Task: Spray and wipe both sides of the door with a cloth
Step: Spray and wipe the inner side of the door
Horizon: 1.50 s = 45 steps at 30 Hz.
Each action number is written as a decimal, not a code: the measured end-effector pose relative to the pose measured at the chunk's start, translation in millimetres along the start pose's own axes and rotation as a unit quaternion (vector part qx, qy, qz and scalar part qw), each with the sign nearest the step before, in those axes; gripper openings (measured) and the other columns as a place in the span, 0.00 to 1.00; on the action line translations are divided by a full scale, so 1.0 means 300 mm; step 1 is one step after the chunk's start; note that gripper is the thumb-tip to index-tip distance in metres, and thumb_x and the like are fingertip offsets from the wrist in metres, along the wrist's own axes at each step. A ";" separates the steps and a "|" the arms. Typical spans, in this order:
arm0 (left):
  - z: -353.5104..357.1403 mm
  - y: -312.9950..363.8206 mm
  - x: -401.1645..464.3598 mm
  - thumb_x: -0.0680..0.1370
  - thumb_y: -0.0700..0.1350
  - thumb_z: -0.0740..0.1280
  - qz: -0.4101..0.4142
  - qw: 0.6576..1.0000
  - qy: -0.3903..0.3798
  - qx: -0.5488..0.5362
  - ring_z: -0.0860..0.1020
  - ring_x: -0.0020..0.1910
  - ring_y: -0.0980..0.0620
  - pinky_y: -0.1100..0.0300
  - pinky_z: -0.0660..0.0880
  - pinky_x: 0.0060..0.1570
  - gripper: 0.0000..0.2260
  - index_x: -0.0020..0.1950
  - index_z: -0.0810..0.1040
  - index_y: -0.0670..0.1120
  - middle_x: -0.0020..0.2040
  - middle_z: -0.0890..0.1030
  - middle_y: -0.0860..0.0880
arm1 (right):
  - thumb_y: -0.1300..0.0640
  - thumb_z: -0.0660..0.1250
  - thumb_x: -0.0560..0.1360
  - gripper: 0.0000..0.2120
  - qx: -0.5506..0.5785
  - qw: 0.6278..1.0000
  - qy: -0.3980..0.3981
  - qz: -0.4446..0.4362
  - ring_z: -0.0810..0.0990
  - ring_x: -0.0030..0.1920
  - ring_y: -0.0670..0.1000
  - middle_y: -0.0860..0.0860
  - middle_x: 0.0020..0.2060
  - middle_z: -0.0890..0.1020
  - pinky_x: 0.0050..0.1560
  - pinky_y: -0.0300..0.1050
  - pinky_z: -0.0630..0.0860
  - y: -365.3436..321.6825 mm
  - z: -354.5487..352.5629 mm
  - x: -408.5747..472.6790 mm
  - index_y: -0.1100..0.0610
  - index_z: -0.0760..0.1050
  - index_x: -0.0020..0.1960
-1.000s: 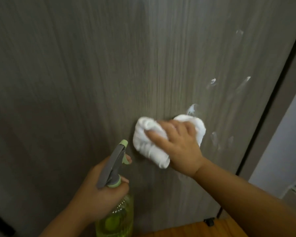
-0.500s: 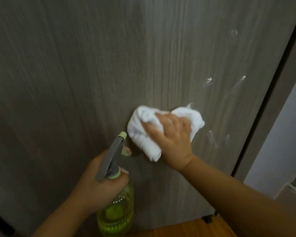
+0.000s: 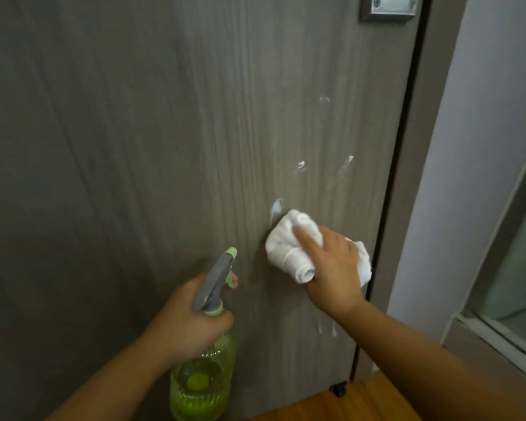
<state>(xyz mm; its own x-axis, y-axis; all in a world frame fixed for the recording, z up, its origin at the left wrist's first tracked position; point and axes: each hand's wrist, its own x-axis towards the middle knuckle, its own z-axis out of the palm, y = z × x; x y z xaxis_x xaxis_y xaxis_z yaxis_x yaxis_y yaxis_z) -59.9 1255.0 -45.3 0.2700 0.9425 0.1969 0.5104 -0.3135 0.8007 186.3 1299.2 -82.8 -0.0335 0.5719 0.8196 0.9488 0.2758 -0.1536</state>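
Head view shows the right hand (image 3: 331, 268) pressing a bunched white cloth (image 3: 289, 247) against the grey door (image 3: 134, 147), low down and near its right edge. The fingers lie over the wad, with the thumb seemingly tucked beneath it. The left hand (image 3: 189, 317) grips the neck of a green spray bottle (image 3: 202, 381), one finger at the trigger, nozzle aimed at the door.

Wet streaks (image 3: 340, 171) sit above the cloth, and more below the wrist. These could run down toward the wooden floor (image 3: 331, 405) if the wiping misses them. The balled cloth covers little surface, so patches may go unwiped. A careless squeeze of the trigger would likely wet an area already wiped. The far side of the door is out of sight and its state unknown.
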 end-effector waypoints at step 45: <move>-0.018 0.114 0.151 0.63 0.45 0.68 0.055 0.998 0.020 -0.006 0.77 0.43 0.26 0.32 0.74 0.40 0.17 0.51 0.78 0.53 0.47 0.77 0.29 | 0.50 0.64 0.74 0.22 0.002 0.982 0.117 -0.151 0.79 0.43 0.62 0.60 0.49 0.81 0.43 0.57 0.73 0.066 0.037 0.211 0.51 0.66 0.67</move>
<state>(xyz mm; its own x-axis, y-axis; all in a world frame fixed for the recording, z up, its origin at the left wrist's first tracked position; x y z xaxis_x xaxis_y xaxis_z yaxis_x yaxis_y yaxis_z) -34.7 1287.7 -5.9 0.2909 0.9063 0.3067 0.4703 -0.4146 0.7791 199.3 1349.4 -40.0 -0.2386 0.2707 0.9326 0.9055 0.4090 0.1130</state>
